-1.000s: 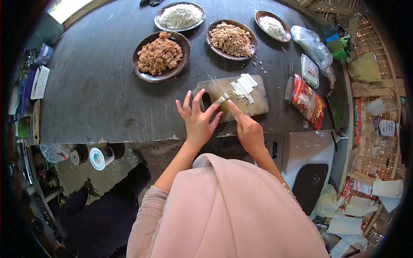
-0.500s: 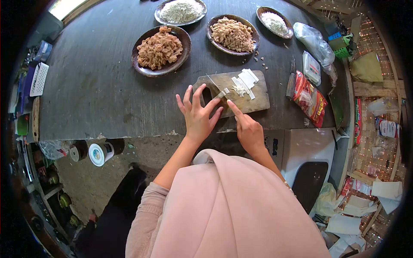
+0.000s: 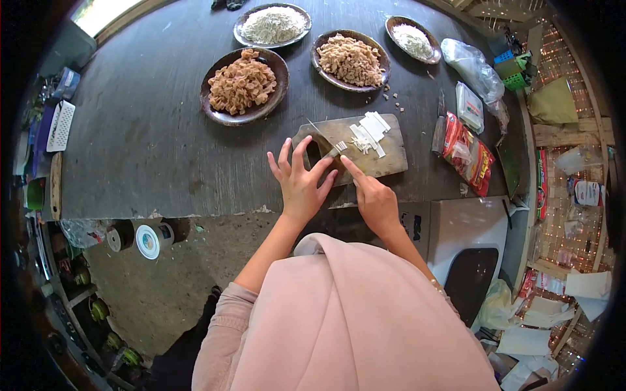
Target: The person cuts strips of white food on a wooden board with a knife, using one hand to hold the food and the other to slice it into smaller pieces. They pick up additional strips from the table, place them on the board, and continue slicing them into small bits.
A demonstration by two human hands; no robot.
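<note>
On a wooden cutting board with a handle hole lie flat white strips and a small heap of thin white slivers. My left hand pinches a small stack of white strips between thumb and index finger, its other fingers raised apart. My right hand is closed on a knife, index finger stretched along the blade. The blade slants up and left across the board, beside the pinched strips. The knife's handle is hidden in my palm.
Beyond the board stand plates of brown curled pieces, tan chunks and white shreds. To the right lie a red packet, a white box and a dark-bladed knife. The table's front edge runs below my hands.
The whole view has shifted slightly, so the table sits lower in it. The dark shape at lower left has moved down. Both hands keep nearly the same places on the board.
</note>
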